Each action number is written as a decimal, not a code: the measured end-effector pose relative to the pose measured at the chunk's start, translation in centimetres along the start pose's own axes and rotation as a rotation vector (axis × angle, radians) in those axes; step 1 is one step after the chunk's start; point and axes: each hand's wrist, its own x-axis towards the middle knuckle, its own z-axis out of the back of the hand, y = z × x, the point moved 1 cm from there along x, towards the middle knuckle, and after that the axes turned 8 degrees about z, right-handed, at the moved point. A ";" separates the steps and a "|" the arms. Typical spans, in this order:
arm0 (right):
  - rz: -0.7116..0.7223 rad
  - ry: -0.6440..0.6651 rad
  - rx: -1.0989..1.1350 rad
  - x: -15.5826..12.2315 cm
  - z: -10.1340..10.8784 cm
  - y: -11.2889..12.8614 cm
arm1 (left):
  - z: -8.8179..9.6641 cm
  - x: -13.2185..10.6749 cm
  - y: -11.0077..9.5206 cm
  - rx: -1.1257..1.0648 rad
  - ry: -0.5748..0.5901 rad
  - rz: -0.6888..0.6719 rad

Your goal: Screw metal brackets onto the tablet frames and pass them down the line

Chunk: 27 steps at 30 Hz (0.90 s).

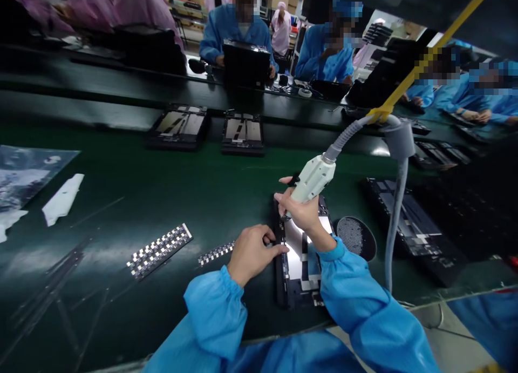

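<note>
My right hand (pixel 301 208) was wrapped around a pale handheld power tool (pixel 313 177), its tip low by the left edge of an opened tablet-like device (pixel 294 254). The device lay flat on the bench just under both my hands. My left hand (pixel 253 249) was loosely curled at that same edge, thumb over the rim; I could not tell whether it pinched anything. I took the step in hand to be tool work along the device's edge. To my mind the next move called for a steady tip, with my left fingers clear of it.

A grey corrugated hose (pixel 350 134) rose from the tool to a yellow strap (pixel 465 18). Just right of my right hand sat a round dark dish (pixel 374 249) of small grey pieces; further right lay another opened device (pixel 408 222). Left of my left hand, strips with rows of pale squares (pixel 159 251) rested on the dark green bench (pixel 162 184). Two more opened units (pixel 243 133) lay beyond my hands. Farther off, co-workers in blue (pixel 243 33) sat across the line, and people in pink (pixel 281 30) were behind.
</note>
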 end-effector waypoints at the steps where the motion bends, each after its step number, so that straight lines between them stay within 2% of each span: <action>1: 0.004 -0.002 -0.007 0.0 0.0 0.0 | 0.0 0.0 0.0 0.000 0.003 0.002; 9: 0.006 0.001 0.005 -0.1 -0.1 -0.4 | 0.1 0.2 -0.1 0.017 -0.005 0.002; 12: -0.005 0.021 -0.002 -0.5 -0.3 -0.5 | -0.1 -0.2 -0.2 0.049 -0.068 -0.060; 14: -0.011 0.032 -0.006 -0.7 -0.5 -0.6 | -0.5 -1.2 -0.3 0.098 -0.163 -0.193; 16: -0.019 0.039 -0.010 -0.9 -0.6 -0.6 | -1.3 -2.7 -0.5 0.172 -0.231 -0.400; 20: -0.007 0.039 -0.021 -1.0 -0.9 -0.7 | -3.8 -6.3 -1.0 0.278 -0.173 -0.817; 22: 0.010 0.039 -0.030 -0.8 -1.0 -0.3 | -4.9 -7.4 -0.8 0.356 -0.200 -0.909; 24: 0.035 0.029 -0.037 -0.6 -0.7 0.5 | -5.4 -7.7 -0.3 0.453 -0.274 -0.937; 25: 0.056 0.014 -0.041 -0.6 -0.3 1.1 | -5.5 -7.5 0.0 0.492 -0.292 -0.945; 27: 0.107 -0.038 -0.049 -0.8 0.8 2.4 | -5.1 -6.5 0.5 0.539 -0.252 -0.946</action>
